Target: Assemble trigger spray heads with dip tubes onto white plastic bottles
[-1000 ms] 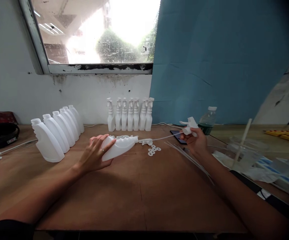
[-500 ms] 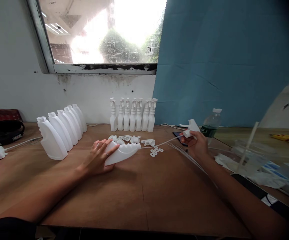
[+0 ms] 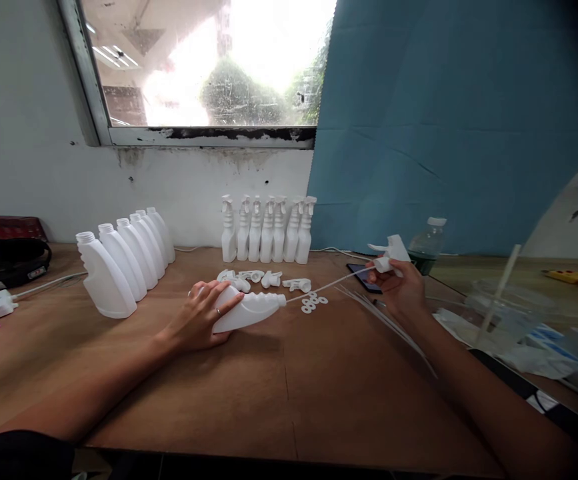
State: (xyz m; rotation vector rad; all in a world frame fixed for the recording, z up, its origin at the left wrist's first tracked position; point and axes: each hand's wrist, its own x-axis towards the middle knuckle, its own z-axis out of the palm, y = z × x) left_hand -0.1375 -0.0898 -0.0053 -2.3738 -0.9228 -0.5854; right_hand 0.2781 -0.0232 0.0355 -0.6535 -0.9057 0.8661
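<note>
My left hand (image 3: pixel 199 319) is wrapped over a white plastic bottle (image 3: pixel 249 311) that lies on its side on the wooden table (image 3: pixel 289 393), neck pointing right. My right hand (image 3: pixel 403 287) grips a white trigger sprayer head (image 3: pixel 389 254) above the table at the right. A thin dip tube (image 3: pixel 329 287) runs from the sprayer head down to the bottle's neck. Loose sprayer heads (image 3: pixel 263 278) and small white washers (image 3: pixel 313 303) lie just behind the bottle.
A row of capless white bottles (image 3: pixel 123 263) stands at the left. Several bottles with sprayers fitted (image 3: pixel 267 230) stand by the wall. Spare tubes (image 3: pixel 383 320), a phone (image 3: pixel 366 277), a water bottle (image 3: pixel 429 243) and clear packaging (image 3: pixel 509 320) are at the right.
The bottle has come down from a slight tilt to lie flat under my left hand. The tube's tip has reached the bottle's neck. My right hand shifted slightly right.
</note>
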